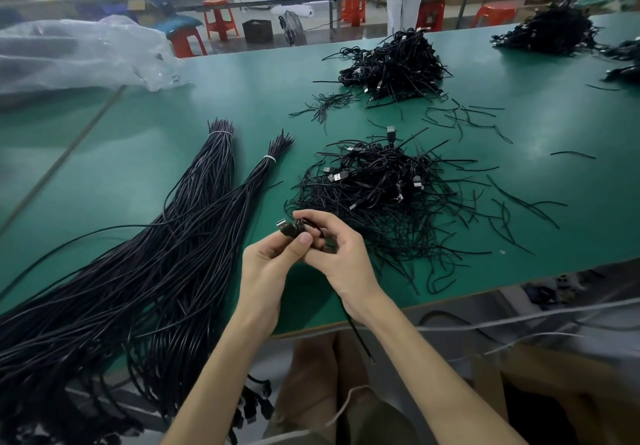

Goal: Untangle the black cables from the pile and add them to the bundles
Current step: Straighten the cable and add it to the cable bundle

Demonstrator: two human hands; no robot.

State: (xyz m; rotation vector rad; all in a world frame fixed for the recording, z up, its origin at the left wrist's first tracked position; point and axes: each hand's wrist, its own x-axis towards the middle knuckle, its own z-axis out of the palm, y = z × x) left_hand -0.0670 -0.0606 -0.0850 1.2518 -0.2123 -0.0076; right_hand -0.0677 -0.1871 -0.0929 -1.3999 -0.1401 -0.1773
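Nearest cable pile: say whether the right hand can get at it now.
Probably yes: the pile lies just beyond the right hand, nothing between, though it and the left hand hold a cable.

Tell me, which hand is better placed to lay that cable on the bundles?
Probably the left hand: it grips the cable's plug end and sits nearer the bundles; the right hand is by the pile.

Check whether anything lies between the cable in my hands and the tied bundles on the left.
Nothing visible does. The left hand and right hand hold the cable just beside the nearer bundle, with only bare green table between. The tangled pile lies on the other side, to the right.
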